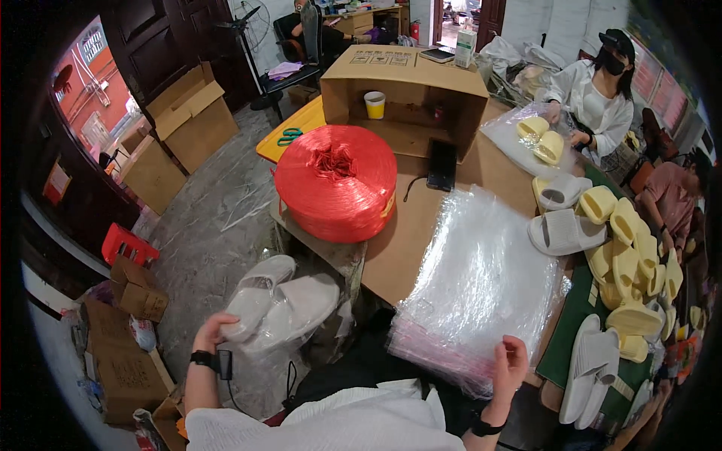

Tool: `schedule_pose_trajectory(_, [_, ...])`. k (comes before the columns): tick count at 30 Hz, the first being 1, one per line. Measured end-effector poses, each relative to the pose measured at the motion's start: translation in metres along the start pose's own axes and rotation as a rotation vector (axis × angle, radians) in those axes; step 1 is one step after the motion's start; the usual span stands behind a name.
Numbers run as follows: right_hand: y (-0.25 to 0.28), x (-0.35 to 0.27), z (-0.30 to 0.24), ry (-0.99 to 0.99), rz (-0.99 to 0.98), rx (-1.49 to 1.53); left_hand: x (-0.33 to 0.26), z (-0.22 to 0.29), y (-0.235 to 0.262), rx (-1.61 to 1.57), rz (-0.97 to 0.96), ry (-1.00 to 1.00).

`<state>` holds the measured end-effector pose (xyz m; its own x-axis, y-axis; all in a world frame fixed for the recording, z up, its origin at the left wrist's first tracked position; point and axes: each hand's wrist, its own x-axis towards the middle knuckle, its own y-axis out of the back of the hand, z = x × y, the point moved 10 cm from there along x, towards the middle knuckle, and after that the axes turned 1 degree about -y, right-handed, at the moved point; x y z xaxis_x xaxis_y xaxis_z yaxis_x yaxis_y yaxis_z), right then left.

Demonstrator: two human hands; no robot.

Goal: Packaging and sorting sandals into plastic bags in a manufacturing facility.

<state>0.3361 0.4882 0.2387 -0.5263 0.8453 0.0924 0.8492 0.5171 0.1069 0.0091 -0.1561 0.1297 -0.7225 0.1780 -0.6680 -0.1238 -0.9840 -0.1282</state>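
Note:
My left hand is closed on the edge of a pair of pale grey slippers, which seem to be in a clear plastic bag. The pair hangs out to the left, beyond the table's edge. My right hand is over the near right corner of a stack of clear plastic bags with pinkish near edges. Its fingers are loosely curved and apart, with nothing visible in them. Whether they touch the top bag I cannot tell.
A big roll of red plastic twine stands before an open cardboard box holding a yellow cup. Yellow slippers and grey slippers lie on the right. A co-worker handles bagged yellow slippers. Cartons stand at left.

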Motion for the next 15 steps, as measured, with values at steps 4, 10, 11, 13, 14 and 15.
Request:
schedule_pose_trajectory(4, [-0.01, -0.001, 0.023, -0.113, -0.086, -0.013, 0.06, 0.002, -0.104, 0.085, -0.054, -0.05])
schedule_pose_trajectory(10, [-0.013, 0.001, 0.018, -0.123, -0.088, 0.004, 0.155, -0.008, -0.189, 0.108, -0.142, -0.088])
schedule_pose_trajectory(11, [-0.01, 0.002, 0.02, -0.137, -0.075, 0.004, 0.166, -0.013, -0.201, 0.108, -0.153, -0.084])
schedule_pose_trajectory(13, [-0.009, 0.003, 0.025, -0.107, -0.056, -0.032, 0.178, -0.015, -0.219, 0.115, -0.063, -0.065])
schedule_pose_trajectory(14, [-0.008, 0.004, 0.025, -0.08, -0.05, -0.063, 0.178, -0.015, -0.224, 0.116, -0.069, -0.065])
schedule_pose_trajectory(15, [-0.007, 0.004, 0.025, -0.08, -0.037, -0.067, 0.178, -0.013, -0.225, 0.058, -0.034, -0.072])
